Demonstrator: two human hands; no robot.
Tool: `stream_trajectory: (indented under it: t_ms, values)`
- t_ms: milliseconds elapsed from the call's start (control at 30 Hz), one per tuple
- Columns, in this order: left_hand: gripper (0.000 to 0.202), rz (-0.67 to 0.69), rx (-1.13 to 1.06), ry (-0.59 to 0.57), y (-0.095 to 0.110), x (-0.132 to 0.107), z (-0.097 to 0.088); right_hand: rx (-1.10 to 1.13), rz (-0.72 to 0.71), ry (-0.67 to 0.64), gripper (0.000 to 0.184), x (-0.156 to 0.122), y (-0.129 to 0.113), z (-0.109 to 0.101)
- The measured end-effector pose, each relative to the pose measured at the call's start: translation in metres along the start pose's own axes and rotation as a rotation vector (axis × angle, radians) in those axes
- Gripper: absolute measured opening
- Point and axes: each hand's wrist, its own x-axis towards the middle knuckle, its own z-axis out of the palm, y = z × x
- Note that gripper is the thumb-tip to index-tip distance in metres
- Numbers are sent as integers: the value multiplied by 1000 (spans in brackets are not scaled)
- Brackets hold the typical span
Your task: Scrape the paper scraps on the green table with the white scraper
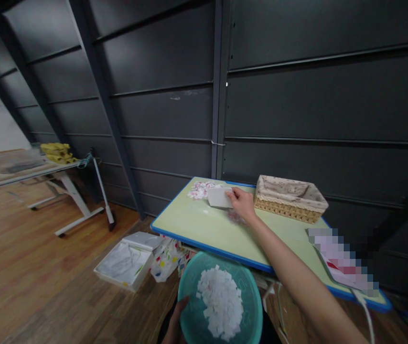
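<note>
- Table (76, 195), white-legged: standing at far left, bearing yellow bundle (58, 153).
- Pole (101, 184), white with dark foot: slanting beside that table.
- White box (143, 274): lying open on floor (46, 258), holding crumpled material.
- Spotted bag (166, 262): sitting just beside box.
- Worktable (189, 220), pale green, blue-edged: standing before dark wall (168, 114).
- Left hand (179, 313): touching left rim of teal basin (191, 282); lying in shadow, so cannot tell how firmly closed.
- Basin: sitting at worktable's near edge, containing heap of small white pieces (221, 306).
- Red-and-white pieces (201, 189): lying heaped at worktable's far left corner.
- White rectangular item (218, 197): being held over worktable, just beside that heap.
- Right hand (242, 200): gripping item's right end.
- Woven basket (286, 209): standing cloth-lined near far edge.
- Pixelated flat item (343, 263): lying near right end.
</note>
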Motion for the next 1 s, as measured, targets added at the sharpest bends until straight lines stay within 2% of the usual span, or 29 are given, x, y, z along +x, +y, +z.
stream_trajectory:
  t_ms: [100,200,333,433,600,800,900,1000]
  values:
    - [77,-5,-3,44,2,-2,3,65,26,8,31,0,1,2]
    - [82,39,-27,72,2,-4,5,157,26,-51,31,-1,3,6]
    - [78,56,1,132,4,-7,7,190,23,-132,32,-1,6,10]
    - [73,93,16,113,9,-9,11,258,65,-110,33,0,8,10]
    - [66,217,81,65,21,-23,31,278,97,-82,35,0,7,11]
    - [60,373,158,189,35,-43,64,252,92,-122,35,0,8,13]
    - [53,350,146,224,41,-47,67,260,124,-81,35,1,10,11]
    - [45,311,139,210,47,-51,66,203,139,-61,33,1,11,11]
